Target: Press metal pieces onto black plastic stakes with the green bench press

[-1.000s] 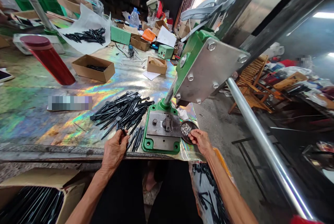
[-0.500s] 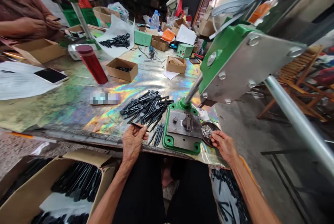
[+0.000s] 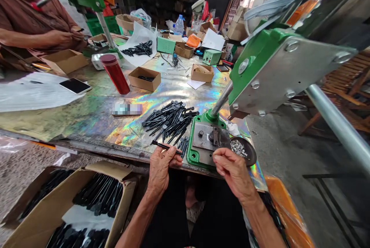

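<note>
My left hand point(image 3: 160, 169) pinches a slim black rod-like part point(image 3: 162, 145) with a wider end, held over the table's front edge. My right hand point(image 3: 235, 174) has its fingertips pressed together in front of the steel plate point(image 3: 199, 142) of a green hand press point(image 3: 193, 156). Anything in that pinch is too small to make out. Beside the press, on its right, sits a dark round dish point(image 3: 252, 156) with many tiny silvery metal pieces. A pile of similar black parts point(image 3: 170, 118) lies left of the press, and a smaller bunch lies against its base.
The press head point(image 3: 260, 70) and its long lever point(image 3: 332, 113) overhang the right side. A red flask point(image 3: 115, 74), a small cardboard box point(image 3: 146, 80) and a phone point(image 3: 75, 85) stand or lie farther back. Below left is a carton point(image 3: 127, 198) of black parts. Another person sits far left.
My right hand has left the metal-piece dish and moved left to the front of the press. My left hand has turned the black part, which now points toward the press. The view has shifted.
</note>
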Demonstrator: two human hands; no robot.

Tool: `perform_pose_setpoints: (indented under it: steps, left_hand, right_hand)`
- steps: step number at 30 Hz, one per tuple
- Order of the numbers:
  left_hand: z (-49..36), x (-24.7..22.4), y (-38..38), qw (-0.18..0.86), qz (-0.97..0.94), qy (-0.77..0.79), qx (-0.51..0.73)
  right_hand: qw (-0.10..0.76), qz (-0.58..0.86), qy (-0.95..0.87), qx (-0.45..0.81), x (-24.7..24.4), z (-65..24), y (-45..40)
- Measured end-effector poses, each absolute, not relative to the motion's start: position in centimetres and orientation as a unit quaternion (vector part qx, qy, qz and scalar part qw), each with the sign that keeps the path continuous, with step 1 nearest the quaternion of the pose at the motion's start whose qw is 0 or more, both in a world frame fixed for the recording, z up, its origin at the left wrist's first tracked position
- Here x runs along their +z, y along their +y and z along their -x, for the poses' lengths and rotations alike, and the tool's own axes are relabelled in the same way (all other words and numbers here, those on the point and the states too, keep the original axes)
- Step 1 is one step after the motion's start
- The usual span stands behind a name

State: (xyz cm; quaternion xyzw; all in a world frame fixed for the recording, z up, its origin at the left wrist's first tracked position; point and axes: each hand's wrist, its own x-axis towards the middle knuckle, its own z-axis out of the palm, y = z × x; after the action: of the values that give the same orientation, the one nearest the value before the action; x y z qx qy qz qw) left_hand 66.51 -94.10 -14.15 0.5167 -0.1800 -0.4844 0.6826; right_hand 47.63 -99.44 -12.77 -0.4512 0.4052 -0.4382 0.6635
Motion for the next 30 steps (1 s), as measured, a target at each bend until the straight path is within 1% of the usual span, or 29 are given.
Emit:
perform_pose_setpoints:
  steps: [5,13,24,27,30]
  left_hand:
    - [-64.7,-13.0,-93.9,0.677,-0.442,-0.154,-0.568]
    - [-62.9,-13.1,-93.9,0.668,-0.363,-0.11,-0.64]
    - [-62.6,-13.0,-93.9,0.66,-0.368,-0.118,-0.644]
    - [-62.5,-12.9,-93.8,0.661,-0.387,-0.14,-0.627]
    - [-62.5,-12.7,-93.7,0.652,-0.423,-0.186,-0.601]
  right_hand:
    - [0.698,0.464,0.365,-0.406,-12.0,-50.5,-97.6]
    - [0.725,0.417,0.344,-0.427,-11.8,-50.8,-96.9]
    - [0.746,0.394,0.346,-0.411,-11.9,-50.5,-97.1]
    - [0.756,0.392,0.349,-0.391,-12.0,-50.3,-97.4]
    - [0.739,0.418,0.36,-0.387,-12.2,-50.0,-97.5]
